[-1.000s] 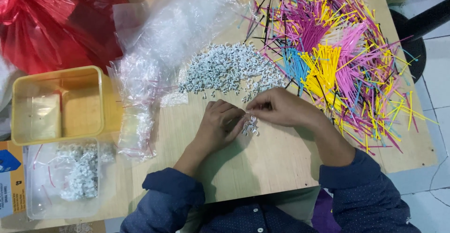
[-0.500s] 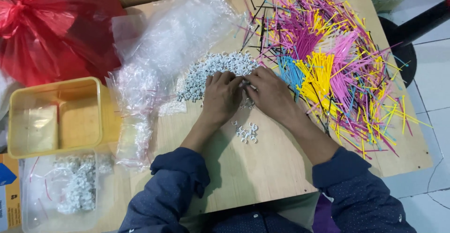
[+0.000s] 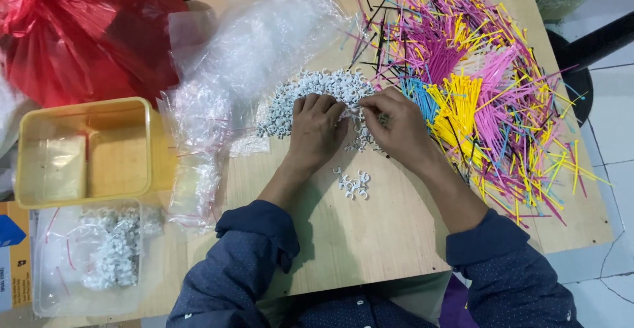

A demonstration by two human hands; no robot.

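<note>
Clips (image 3: 317, 90), frame centre: left hand (image 3: 316, 130) flat and open on the pile, right hand (image 3: 396, 127) pinching some. Risk: a sweep scatters clips into ties (image 3: 475, 84).

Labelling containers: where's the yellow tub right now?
Head view, far left of the wooden table: the yellow tub sits below the red bag, above a clear box of white clips.

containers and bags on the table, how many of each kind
yellow tub: 1
clear plastic box: 1
red plastic bag: 1
large clear plastic bag: 1
Total: 4
</note>
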